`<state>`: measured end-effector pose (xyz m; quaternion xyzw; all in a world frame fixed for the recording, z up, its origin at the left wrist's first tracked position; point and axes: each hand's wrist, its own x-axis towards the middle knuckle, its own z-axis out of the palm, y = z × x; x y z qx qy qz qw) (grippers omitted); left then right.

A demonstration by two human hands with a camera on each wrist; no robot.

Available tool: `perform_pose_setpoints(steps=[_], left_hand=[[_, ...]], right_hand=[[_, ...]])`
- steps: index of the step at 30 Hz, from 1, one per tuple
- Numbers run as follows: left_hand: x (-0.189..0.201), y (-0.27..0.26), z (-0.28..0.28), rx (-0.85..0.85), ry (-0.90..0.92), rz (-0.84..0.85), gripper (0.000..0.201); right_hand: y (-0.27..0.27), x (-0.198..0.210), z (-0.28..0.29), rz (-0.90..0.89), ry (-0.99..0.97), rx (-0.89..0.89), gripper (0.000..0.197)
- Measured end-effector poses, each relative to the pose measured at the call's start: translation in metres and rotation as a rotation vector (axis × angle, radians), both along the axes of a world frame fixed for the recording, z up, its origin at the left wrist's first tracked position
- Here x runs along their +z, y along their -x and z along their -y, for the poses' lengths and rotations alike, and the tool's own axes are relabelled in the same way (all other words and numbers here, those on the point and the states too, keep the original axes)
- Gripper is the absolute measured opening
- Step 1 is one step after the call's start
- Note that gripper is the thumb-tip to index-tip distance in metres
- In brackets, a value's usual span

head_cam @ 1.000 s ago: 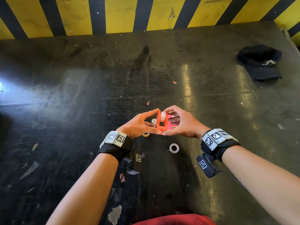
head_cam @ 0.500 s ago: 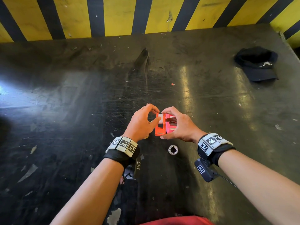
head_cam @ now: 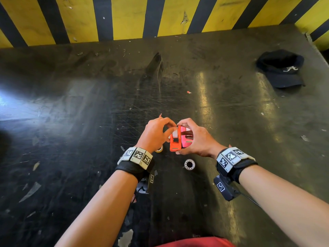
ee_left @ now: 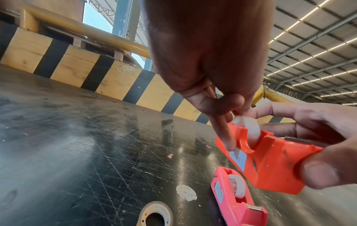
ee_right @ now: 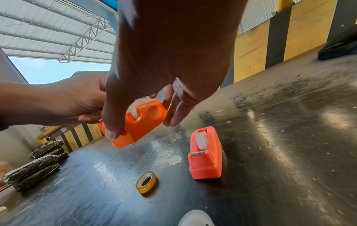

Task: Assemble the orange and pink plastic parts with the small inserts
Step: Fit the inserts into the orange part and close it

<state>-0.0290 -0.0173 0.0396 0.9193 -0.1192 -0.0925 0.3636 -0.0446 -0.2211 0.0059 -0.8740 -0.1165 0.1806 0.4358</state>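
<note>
There are two little tape holders here, one orange and one pink. The right hand (head_cam: pixel 195 139) holds the orange tape holder (ee_left: pixel 270 160) up in the air above the black table (head_cam: pixel 89 122), with the thumb at one end and the other fingers curled round its far side. A white roll (ee_left: pixel 249 130) sits in its slot (one roll in each holder, so two in all). The left hand (head_cam: pixel 154 134) is up against it too: its thumb and first finger pinch the top of that roll, and another finger presses on the side of the orange body. The pink tape holder (ee_right: pixel 205 154) stands on the table right under the hands, with its own white roll (ee_right: pixel 201 141) inside. Two more rolls lie loose on the table: a yellow tape roll (ee_right: pixel 146 182) near the left wrist and a white ring (head_cam: pixel 189 164) closer to the person. One dark cap (head_cam: pixel 283 68) sits far off at the right back corner.
</note>
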Motion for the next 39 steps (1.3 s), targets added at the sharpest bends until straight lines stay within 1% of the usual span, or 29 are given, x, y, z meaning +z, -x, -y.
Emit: perform_pose_setpoints(steps=[5, 13, 17, 19, 23, 27, 30, 33, 35, 39], left_hand=[[-0.006, -0.001, 0.000, -0.006, -0.006, 0.027, 0.010], [-0.011, -0.002, 0.000, -0.085, -0.170, 0.096, 0.017], [-0.012, 0.003, 0.001, -0.100, -0.197, 0.094, 0.020], [-0.014, 0.007, 0.001, -0.100, -0.197, 0.103, 0.018], [-0.017, 0.016, 0.000, -0.097, -0.146, 0.111, 0.015], [-0.017, 0.021, -0.002, -0.107, -0.081, 0.101, 0.011], [-0.018, 0.025, -0.004, -0.113, -0.060, 0.102, 0.010], [-0.018, 0.029, -0.005, -0.110, -0.080, 0.092, 0.011], [-0.017, 0.031, -0.004, -0.119, -0.092, 0.081, 0.012], [-0.014, 0.033, -0.003, -0.139, -0.101, 0.079, 0.012]], right_hand=[[0.002, -0.002, 0.000, 0.005, -0.002, -0.009, 0.095], [0.004, -0.006, -0.002, -0.003, 0.001, 0.021, 0.094], [0.001, -0.006, -0.005, 0.012, -0.012, 0.000, 0.094], [-0.002, -0.005, -0.004, 0.016, -0.022, 0.003, 0.093], [-0.004, -0.005, -0.005, 0.022, -0.021, 0.039, 0.086], [-0.004, -0.006, -0.006, 0.014, -0.033, 0.033, 0.083], [-0.004, -0.008, -0.007, 0.001, -0.049, 0.029, 0.088], [-0.007, -0.012, -0.009, -0.012, -0.042, 0.052, 0.102], [-0.009, -0.016, -0.010, 0.007, 0.004, 0.088, 0.109], [-0.012, -0.023, -0.011, 0.039, 0.050, 0.111, 0.106]])
